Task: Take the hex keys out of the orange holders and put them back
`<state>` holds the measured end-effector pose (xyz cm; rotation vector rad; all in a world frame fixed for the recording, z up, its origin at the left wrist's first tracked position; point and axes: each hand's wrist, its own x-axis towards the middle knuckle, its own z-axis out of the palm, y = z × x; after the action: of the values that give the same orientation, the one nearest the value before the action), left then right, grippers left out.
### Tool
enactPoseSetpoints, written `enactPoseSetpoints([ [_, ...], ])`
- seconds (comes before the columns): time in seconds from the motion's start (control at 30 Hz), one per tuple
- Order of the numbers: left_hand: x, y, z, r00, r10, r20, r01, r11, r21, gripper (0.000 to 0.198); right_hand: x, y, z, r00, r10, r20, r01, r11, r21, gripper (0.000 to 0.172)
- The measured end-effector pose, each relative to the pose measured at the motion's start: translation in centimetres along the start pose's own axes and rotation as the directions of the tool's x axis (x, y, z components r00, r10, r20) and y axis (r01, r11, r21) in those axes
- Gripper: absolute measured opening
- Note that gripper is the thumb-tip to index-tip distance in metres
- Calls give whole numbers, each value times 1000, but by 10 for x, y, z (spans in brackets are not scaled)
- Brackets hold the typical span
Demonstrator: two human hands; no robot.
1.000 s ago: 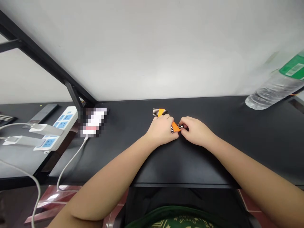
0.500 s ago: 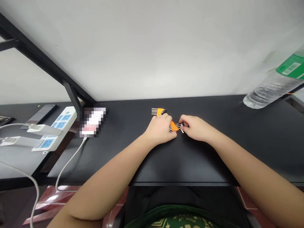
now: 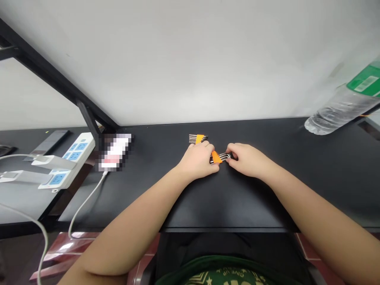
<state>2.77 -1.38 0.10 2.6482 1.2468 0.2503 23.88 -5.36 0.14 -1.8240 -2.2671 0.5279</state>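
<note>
A bundle of slim, shiny L-shaped metal rods in orange plastic holders (image 3: 216,157) lies mid-way along a smooth black counter (image 3: 225,202). The left hand (image 3: 196,161) curls over its middle; the right hand's (image 3: 247,159) fingers pinch narrowly at the bent ends. It looks light, stiff and slick, best gripped by the orange plastic. The counter's front edge is near the forearms; sideways room runs rightward toward a clear plastic bottle with a green label (image 3: 332,113).
</note>
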Motion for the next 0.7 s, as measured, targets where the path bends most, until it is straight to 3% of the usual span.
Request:
enactPoseSetpoints([
  [0.37, -2, -5, -10, 999, -27, 26, 26, 999, 32, 20, -4, 16, -14, 997, 78, -22, -80, 993, -91, 6],
  [0.57, -2, -8, -12, 998, -50, 32, 49, 998, 41, 21, -7, 22, -18, 993, 112, -34, -115, 986, -118, 14],
  [0.7, -1, -9, -10, 999, -45, 27, 44, 998, 45, 22, -9, 22, -17, 992, 99, -80, -108, 987, -121, 28],
])
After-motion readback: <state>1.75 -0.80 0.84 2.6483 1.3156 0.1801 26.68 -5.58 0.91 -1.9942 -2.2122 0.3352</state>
